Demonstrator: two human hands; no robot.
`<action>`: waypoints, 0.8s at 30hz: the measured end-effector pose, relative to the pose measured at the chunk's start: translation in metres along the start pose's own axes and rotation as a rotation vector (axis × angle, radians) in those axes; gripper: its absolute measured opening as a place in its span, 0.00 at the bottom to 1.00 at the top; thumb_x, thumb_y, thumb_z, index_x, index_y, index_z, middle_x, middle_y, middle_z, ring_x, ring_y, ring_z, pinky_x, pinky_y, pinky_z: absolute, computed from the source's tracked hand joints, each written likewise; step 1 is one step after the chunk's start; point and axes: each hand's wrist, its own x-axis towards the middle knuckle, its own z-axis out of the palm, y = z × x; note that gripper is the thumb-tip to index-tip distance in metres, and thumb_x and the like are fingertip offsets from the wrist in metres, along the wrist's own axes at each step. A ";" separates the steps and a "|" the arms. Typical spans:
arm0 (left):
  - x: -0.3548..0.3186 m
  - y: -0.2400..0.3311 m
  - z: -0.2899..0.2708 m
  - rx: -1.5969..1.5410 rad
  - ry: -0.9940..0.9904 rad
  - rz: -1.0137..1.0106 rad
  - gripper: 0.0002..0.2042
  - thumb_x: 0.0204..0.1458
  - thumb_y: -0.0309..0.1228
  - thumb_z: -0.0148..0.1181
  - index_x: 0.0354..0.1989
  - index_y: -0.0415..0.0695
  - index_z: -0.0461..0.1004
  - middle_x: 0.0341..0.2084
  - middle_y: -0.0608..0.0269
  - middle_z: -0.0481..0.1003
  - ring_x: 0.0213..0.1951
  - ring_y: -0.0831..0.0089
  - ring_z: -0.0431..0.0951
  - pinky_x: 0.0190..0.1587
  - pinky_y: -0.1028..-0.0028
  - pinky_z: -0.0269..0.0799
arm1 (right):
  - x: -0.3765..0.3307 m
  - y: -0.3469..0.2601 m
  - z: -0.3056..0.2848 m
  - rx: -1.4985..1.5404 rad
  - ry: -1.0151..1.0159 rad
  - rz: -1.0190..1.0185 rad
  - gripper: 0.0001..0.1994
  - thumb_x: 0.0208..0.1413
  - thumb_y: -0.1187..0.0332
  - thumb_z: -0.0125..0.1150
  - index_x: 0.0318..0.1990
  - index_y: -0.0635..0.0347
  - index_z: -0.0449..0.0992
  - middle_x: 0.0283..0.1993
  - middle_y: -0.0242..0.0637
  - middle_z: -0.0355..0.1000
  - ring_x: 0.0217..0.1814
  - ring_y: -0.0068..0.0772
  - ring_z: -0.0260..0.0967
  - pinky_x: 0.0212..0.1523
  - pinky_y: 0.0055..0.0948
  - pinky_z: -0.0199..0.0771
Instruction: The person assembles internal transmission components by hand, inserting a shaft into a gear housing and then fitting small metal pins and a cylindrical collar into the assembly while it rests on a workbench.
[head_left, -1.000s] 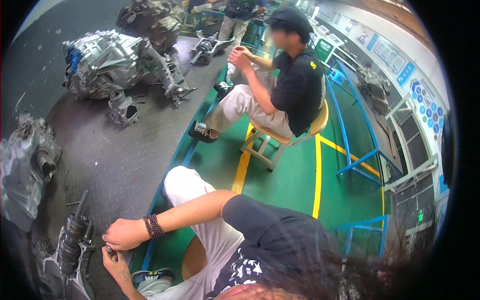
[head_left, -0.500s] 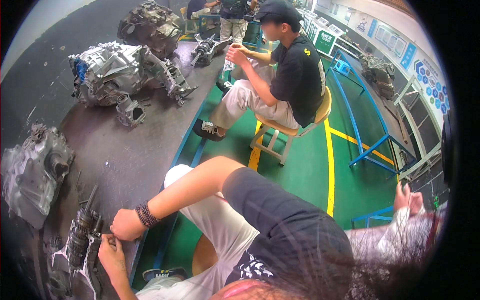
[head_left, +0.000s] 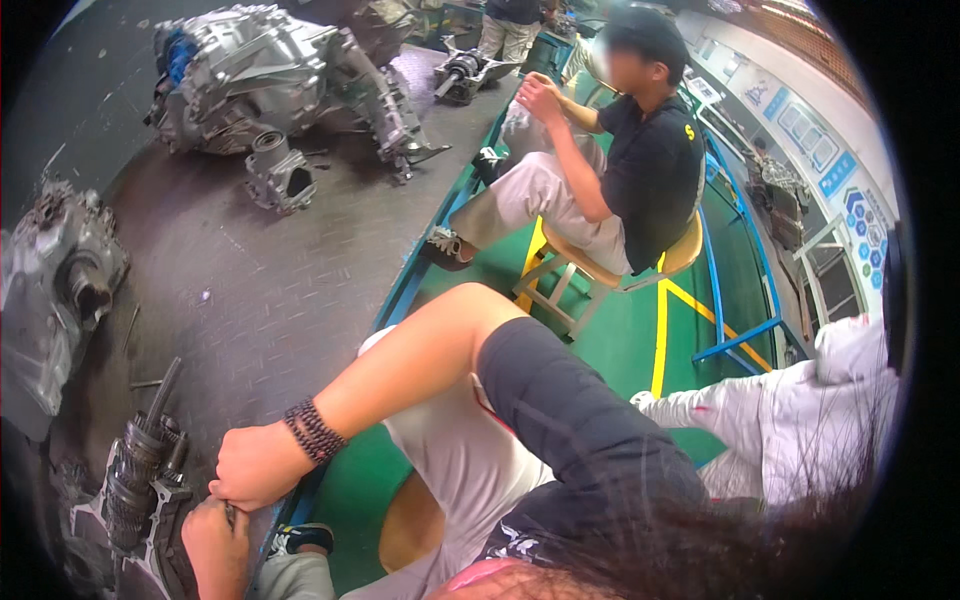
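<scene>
Gear shaft: steel shaft with stacked gears, lying at lower left on the dark floor mat, seated in a grey bracket plate. Judged heavy, rigid, probably oily and slick; gear teeth hard-edged. Best hold looks like the bare shaft end above the gears or the plate rim, not the teeth.

Right hand: beaded wristband, fingers curled tight together, pinching something small at the plate's edge; the item itself is hidden.

Left hand: just below the right, touching it, fingers closed in a fist by the plate; what it grips cannot be told.

Nearby: grey gearbox housing at left; larger casing well apart at top.

Beyond: seated person on a wooden stool, on green floor, hands raised and apart from this work.
</scene>
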 end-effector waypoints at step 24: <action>0.016 0.028 0.009 -0.114 0.186 -0.014 0.08 0.53 0.30 0.64 0.36 0.36 0.80 0.25 0.51 0.77 0.31 0.50 0.78 0.37 0.54 0.69 | -0.015 -0.020 -0.026 -0.161 -0.104 0.132 0.09 0.54 0.64 0.64 0.33 0.62 0.78 0.24 0.37 0.77 0.29 0.40 0.79 0.28 0.38 0.72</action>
